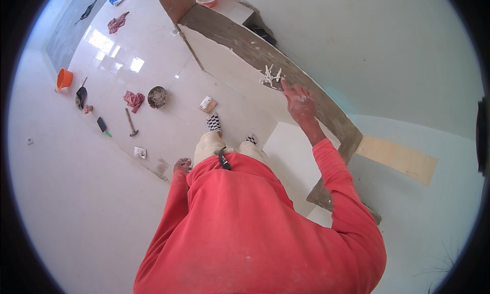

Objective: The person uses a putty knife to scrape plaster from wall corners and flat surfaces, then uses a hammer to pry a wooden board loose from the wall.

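Observation:
My right hand (300, 102) reaches out over the long brown ledge (245, 45), its index finger extended and the other fingers partly bent. That fingertip is at a small pile of white narrow pieces (271, 76) at the ledge's edge; whether it touches them is hard to tell. White dust marks the back of this hand. Low beside my left thigh hangs my left hand (183, 165), fingers curled. Its palm side is hidden, so I cannot see whether anything is in it.
On the glossy tiled floor (153, 45) lie a hammer (130, 122), a round pan of grey mix (157, 97), a pink cloth (134, 100) and a brush-like tool (103, 125). An orange tub (64, 78) stands farther left. A white-topped block (208, 104) sits by my foot.

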